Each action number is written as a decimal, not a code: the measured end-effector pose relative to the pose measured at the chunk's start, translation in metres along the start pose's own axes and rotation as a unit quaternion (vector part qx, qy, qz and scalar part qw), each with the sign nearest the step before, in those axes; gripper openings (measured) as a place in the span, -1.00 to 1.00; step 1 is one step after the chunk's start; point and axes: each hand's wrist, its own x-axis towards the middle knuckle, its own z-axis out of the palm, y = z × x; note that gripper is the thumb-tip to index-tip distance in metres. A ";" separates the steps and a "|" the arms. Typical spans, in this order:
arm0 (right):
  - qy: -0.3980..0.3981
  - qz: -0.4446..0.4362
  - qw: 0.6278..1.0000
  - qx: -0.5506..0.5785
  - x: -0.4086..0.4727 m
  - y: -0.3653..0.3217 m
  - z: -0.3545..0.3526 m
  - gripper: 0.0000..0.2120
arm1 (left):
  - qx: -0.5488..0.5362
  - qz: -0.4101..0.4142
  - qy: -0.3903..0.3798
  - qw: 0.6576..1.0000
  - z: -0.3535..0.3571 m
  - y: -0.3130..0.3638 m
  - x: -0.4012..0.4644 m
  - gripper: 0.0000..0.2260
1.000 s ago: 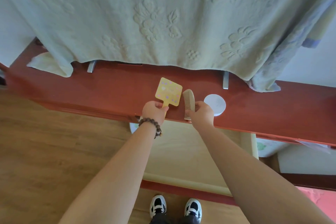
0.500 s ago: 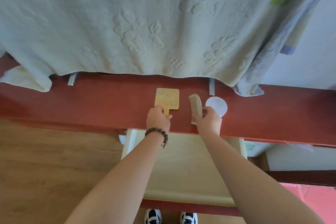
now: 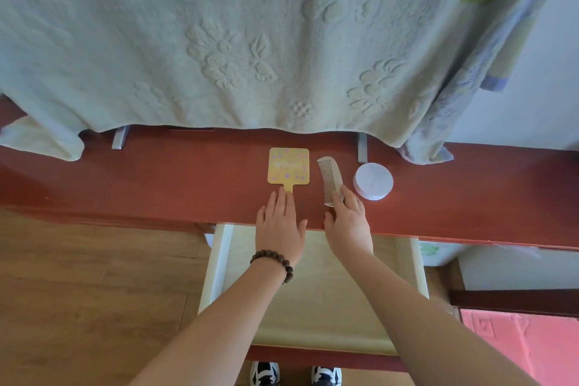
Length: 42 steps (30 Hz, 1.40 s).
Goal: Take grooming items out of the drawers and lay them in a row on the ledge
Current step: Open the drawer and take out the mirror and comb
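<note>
Three items lie side by side on the red wooden ledge (image 3: pixel 156 178): a yellow square hand mirror (image 3: pixel 288 165), a pale comb (image 3: pixel 329 178) and a round white tin (image 3: pixel 373 180). My left hand (image 3: pixel 279 226), with a bead bracelet on its wrist, lies flat with straight fingers; its fingertips cover the mirror's short handle. My right hand (image 3: pixel 349 219) is spread, and its fingertips touch the near end of the comb. Below the ledge a pale drawer (image 3: pixel 216 266) stands pulled out, and its visible bottom is bare.
A light green embossed towel (image 3: pixel 235 41) hangs down to the back of the ledge, with a blue patterned cloth (image 3: pixel 463 72) at its right. Wooden floor (image 3: pixel 78 291) lies to the left, a pink surface (image 3: pixel 517 348) at lower right. My shoes show at the bottom.
Both hands have let go of the mirror handle and the comb and opened flat. The mirror and comb now lie straight on the ledge. The view shifted slightly.
</note>
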 end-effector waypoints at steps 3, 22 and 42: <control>-0.031 0.008 0.999 -0.030 -0.001 -0.003 -0.001 -0.51 | -0.006 0.004 -0.028 1.000 -0.001 -0.001 -0.001 -0.43; -0.104 -0.006 0.984 -0.147 -0.180 0.046 0.001 -0.16 | 0.038 0.027 -0.114 0.992 0.007 -0.031 -0.180 -0.07; -0.112 0.038 0.966 -0.231 -0.150 0.065 0.023 -0.17 | 0.104 0.011 -0.129 0.986 0.033 -0.041 -0.136 -0.37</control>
